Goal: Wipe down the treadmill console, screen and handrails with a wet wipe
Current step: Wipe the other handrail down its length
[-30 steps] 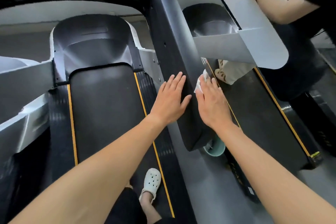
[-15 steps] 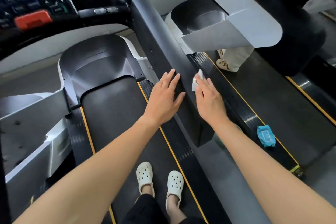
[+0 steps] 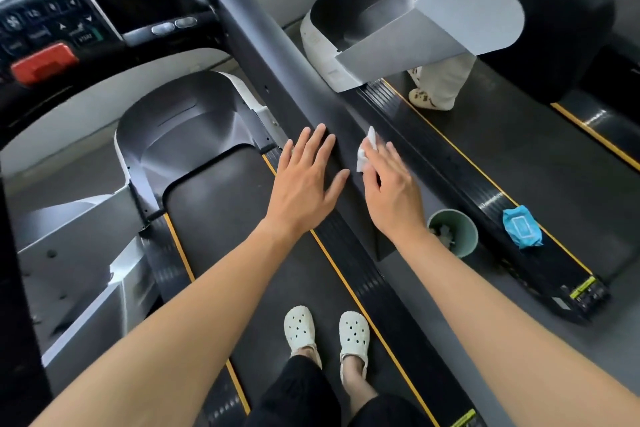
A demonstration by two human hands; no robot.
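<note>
On the near stretch of the long dark grey treadmill handrail (image 3: 263,45), seen from the head camera, both bare hands lie side by side. The left hand (image 3: 304,180) is laid flat on the rail's left face, fingers straight and fanned apart, thumb splayed, holding nothing. The right hand (image 3: 391,191) lies on the rail's right side with its fingers stretched out nearly straight, pressing a crumpled white wet wipe (image 3: 365,149) against the surface; the wipe sticks out past the index finger and thumb, and its far corner points up along the rail. The handrail's long axis runs diagonally from the top, left of centre, down towards the lower right, ending just below the right wrist. The black console with round buttons (image 3: 52,28) and a red stop key (image 3: 43,62) sits at upper left, apart from both hands. A pale green bin (image 3: 460,229) stands on the floor beside the right forearm, and a blue wipe packet (image 3: 521,227) lies on the neighbouring treadmill's side rail.
</note>
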